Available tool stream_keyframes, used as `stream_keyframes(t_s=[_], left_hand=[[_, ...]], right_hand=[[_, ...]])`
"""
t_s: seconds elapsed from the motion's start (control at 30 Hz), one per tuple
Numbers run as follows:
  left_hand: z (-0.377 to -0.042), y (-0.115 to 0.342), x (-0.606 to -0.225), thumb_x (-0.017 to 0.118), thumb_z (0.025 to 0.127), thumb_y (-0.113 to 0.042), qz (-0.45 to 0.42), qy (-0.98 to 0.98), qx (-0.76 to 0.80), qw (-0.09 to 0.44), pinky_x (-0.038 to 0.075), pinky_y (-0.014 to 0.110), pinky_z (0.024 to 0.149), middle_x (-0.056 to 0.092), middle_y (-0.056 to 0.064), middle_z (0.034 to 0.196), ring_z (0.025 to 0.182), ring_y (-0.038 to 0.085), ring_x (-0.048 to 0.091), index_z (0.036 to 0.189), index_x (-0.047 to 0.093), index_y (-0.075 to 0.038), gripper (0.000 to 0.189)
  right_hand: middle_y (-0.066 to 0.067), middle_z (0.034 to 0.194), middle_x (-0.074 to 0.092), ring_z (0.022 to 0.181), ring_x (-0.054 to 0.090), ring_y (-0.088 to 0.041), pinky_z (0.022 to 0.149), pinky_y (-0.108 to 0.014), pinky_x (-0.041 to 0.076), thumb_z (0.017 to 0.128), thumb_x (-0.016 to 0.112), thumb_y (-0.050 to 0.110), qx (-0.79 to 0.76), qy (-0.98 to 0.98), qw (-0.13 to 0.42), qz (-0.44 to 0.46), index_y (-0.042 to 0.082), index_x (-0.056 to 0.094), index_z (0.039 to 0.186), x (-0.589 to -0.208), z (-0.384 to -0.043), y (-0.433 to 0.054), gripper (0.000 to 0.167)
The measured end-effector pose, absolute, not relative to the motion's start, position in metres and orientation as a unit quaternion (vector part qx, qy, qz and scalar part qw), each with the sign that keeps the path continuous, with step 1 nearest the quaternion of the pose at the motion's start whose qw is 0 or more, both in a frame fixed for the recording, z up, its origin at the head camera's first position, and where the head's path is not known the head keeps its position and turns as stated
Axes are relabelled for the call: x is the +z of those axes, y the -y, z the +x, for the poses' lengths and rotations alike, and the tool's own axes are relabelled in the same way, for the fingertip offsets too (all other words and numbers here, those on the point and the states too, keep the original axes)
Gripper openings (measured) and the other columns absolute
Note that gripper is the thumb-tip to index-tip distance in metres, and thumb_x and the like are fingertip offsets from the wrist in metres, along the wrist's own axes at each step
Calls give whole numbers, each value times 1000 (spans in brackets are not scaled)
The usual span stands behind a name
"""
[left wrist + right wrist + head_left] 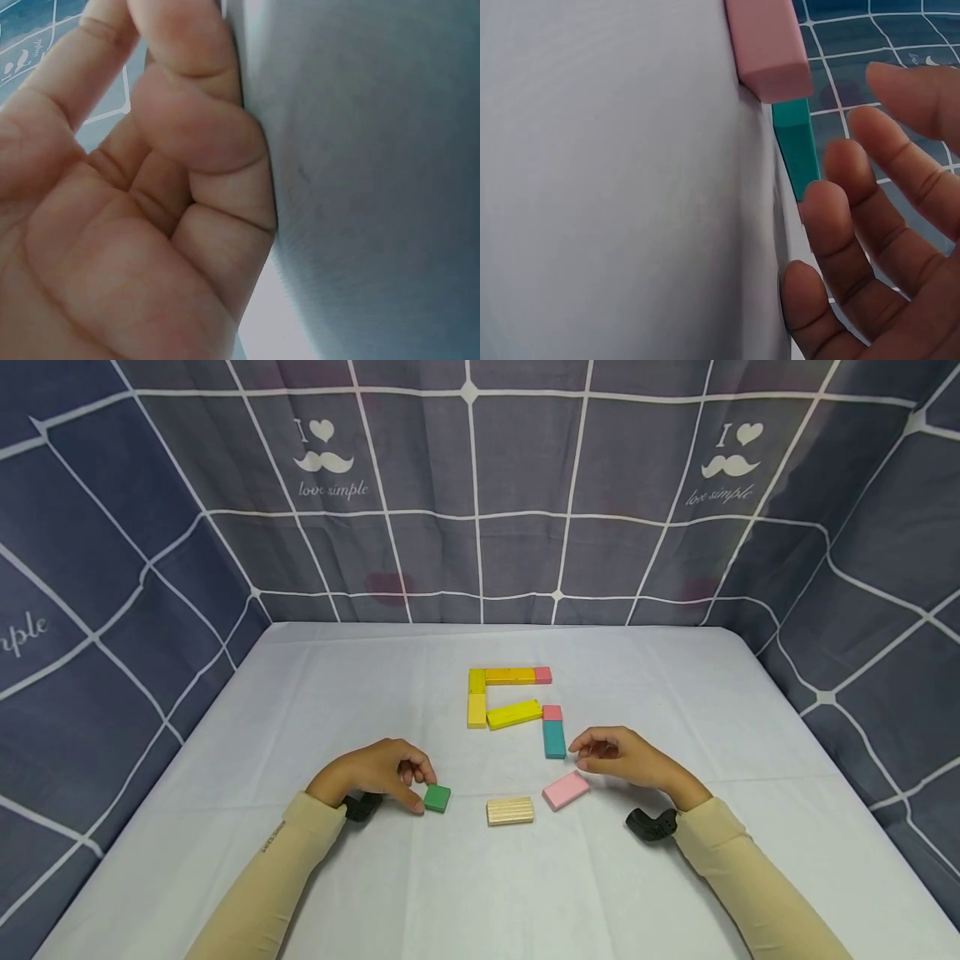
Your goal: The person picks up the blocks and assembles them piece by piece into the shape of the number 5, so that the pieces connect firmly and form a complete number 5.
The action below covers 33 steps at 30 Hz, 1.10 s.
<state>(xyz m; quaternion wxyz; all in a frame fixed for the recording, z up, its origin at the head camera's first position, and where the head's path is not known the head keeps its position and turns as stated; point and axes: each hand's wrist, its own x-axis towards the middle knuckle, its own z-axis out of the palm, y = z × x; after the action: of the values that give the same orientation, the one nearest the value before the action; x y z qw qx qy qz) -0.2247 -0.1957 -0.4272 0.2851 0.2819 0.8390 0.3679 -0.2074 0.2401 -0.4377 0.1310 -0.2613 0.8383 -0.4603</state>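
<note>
My left hand is at a small green block on the white table, index finger and thumb pinching its near left side. The left wrist view shows that hand's fingers curled low against the table, with the block hidden. My right hand hovers with loosely bent fingers, holding nothing. A pink block lies just below its fingertips, and a teal block stands close to their left. In the right wrist view, the pink block and teal block appear beyond the separated fingers.
Yellow blocks and a small pink-red block form a corner shape at the back. A slanted yellow block meets another small pink-red block above the teal one. A ridged wooden block lies front centre. Checked cloth surrounds the table.
</note>
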Motion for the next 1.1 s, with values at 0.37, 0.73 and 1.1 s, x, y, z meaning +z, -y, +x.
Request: stream_keyframes(t_s=[0.37,0.73,1.1], left_hand=[[-224,195,-424,96,76,-6,282,-841,366,282,46,23,72,67,0,89,79,14,53,101,80,-7,30],[-224,195,-424,96,76,-6,283,-838,369,285,45,23,72,68,-1,90,79,14,54,101,80,-7,29],[-225,196,-424,96,76,-6,287,-836,370,285,45,23,72,71,-1,91,80,15,54,101,80,-7,30]], right_hand=[[-13,109,72,94,63,-14,87,-23,53,98,78,4,-463,-815,178,-299,-5,73,119,-441,-207,-243,24],[-6,114,71,101,60,-21,93,-26,50,90,83,3,-418,-827,168,-337,3,75,118,-444,-208,-246,29],[0,104,67,95,60,-22,87,-25,50,91,84,2,-411,-837,142,-331,4,76,114,-445,-204,-236,25]])
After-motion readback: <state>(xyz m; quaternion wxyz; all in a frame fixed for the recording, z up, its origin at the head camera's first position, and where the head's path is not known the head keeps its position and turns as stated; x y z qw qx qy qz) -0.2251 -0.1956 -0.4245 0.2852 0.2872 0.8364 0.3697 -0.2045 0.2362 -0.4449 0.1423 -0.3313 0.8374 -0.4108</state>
